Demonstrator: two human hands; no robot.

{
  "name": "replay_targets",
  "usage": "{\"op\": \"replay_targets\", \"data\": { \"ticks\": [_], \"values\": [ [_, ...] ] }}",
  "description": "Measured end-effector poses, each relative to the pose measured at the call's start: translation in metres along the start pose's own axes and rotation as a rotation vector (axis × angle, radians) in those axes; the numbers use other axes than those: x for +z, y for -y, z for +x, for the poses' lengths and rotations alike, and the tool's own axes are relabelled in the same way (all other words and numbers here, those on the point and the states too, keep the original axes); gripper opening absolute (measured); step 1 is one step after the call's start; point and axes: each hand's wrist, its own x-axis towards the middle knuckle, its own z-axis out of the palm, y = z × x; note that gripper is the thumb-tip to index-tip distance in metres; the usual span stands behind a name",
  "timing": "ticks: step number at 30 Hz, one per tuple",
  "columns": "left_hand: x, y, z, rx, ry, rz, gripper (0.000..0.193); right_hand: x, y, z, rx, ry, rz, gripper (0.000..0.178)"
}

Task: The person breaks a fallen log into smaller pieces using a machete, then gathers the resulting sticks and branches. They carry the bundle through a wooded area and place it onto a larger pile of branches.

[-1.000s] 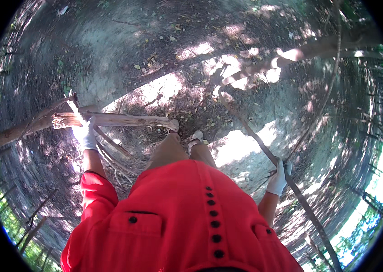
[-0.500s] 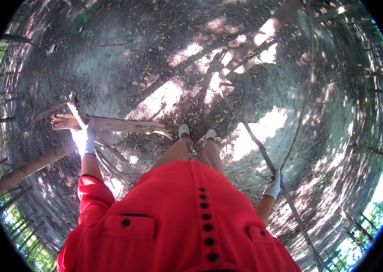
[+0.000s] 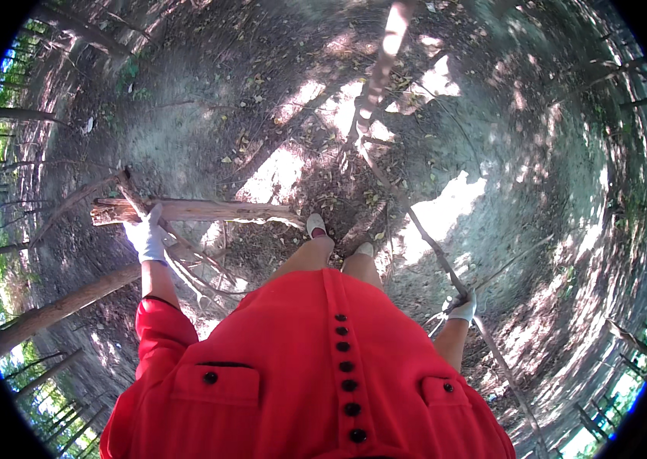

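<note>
My left hand [image 3: 147, 233], in a white glove, is closed around a bundle of branches at my left side. A thin branch [image 3: 131, 191] sticks up past its fingers. Beside them lies a thick split piece of wood [image 3: 220, 211] with a jagged end, reaching across toward my feet; whether the fingers also press on it I cannot tell. Thin bare twigs [image 3: 195, 279] hang below the glove. On the right, my gloved right hand [image 3: 461, 307] is wrapped around a long slender branch [image 3: 428, 236], which runs forward to the ground and back past my forearm.
A pole-like trunk [image 3: 378, 73] rises ahead of my feet. Another thick one [image 3: 71, 300] slants in at the left behind my arm. Leaf-strewn dirt [image 3: 185, 145] with sunlit patches surrounds me, and several trees stand along the edges.
The pole-like trunk ahead now appears farther left and more upright. My right foot has drawn back toward my body. Both hands keep their branches, and more twigs show near the right one.
</note>
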Motion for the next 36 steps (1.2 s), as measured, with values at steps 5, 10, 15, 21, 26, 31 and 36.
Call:
{"op": "replay_targets", "data": {
  "ticks": [5,10,15,21,26,31,36],
  "values": [
    [0.003,-0.007,-0.012,0.095,-0.02,0.052,0.03,-0.004,0.011,-0.003,0.125,0.036,-0.043,0.045],
    [0.006,-0.023,-0.017,0.133,-0.047,0.049,0.029,0.013,0.057,0.011,-0.012,-0.059,0.02,0.047],
    [0.002,-0.013,0.003,0.174,-0.109,0.076,0.023,0.026,0.094,0.017,0.004,-0.096,0.097,0.045],
    [-0.012,0.018,0.038,0.041,-0.028,0.167,0.045,0.023,0.093,0.01,0.062,-0.14,0.017,0.04],
    [-0.003,0.033,0.06,0.148,-0.03,0.232,0.029,0.0,0.078,0.041,0.059,-0.138,0.09,0.04],
    [0.01,0.021,0.066,0.131,0.038,0.157,0.041,0.098,0.147,0.0,-0.246,-0.234,-0.028,0.038],
    [0.014,0.002,0.074,0.097,-0.018,0.099,0.046,0.115,0.185,0.043,-0.256,-0.177,0.066,0.033]
  ]
}}
